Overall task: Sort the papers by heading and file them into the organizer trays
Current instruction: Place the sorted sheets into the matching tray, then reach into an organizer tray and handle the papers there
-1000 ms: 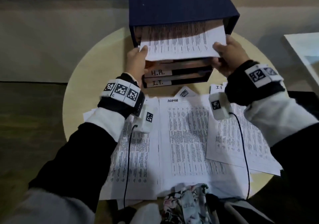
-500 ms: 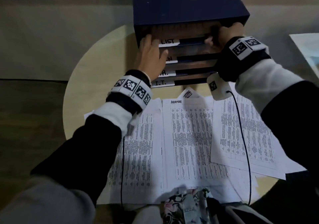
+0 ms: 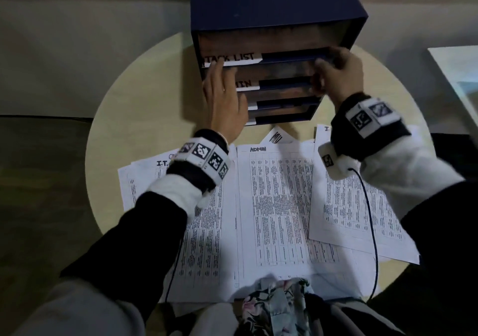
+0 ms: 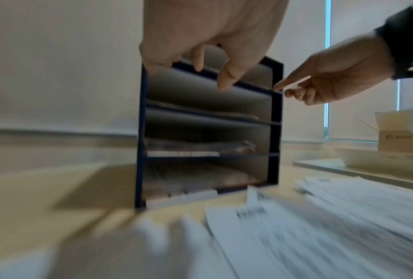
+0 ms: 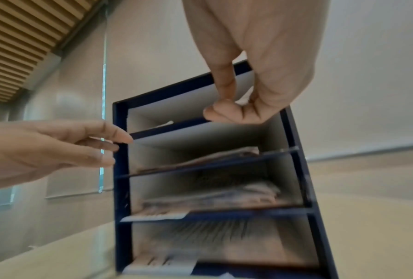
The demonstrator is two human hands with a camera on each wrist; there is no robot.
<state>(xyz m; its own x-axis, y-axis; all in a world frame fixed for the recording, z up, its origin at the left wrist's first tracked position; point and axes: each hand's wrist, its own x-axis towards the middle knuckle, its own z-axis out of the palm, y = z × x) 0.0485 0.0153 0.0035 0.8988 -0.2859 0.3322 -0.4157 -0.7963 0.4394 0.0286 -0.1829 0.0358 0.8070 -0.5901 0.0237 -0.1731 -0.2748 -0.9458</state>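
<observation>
A navy organizer [image 3: 271, 4] stands at the far side of the round table, with stacked trays labelled TASK LIST [image 3: 232, 59], ADMIN and two lower ones. My left hand [image 3: 222, 95] lies against its left front, fingers straight, the tips touching the TASK LIST label. My right hand [image 3: 336, 74] is at the right end of the top tray's lip, fingers curled, thumb tip at the edge, holding nothing. Filed papers [image 5: 200, 160] lie in the lower trays. Loose sheets lie in front of me: an I.T. sheet [image 3: 160, 170], an ADMIN sheet [image 3: 279, 201] and another sheet [image 3: 349, 206].
The pale round table [image 3: 129, 103] shows bare wood left of the organizer. A white tabletop [image 3: 460, 77] stands at the right, with a cardboard box [image 4: 401, 136] on it. A floral cloth [image 3: 274, 307] lies at the near edge. Wrist cables hang over the papers.
A second ago both hands held a printed sheet at the top tray's mouth. The sheet has gone inside, and both hands now rest empty at the organizer's front.
</observation>
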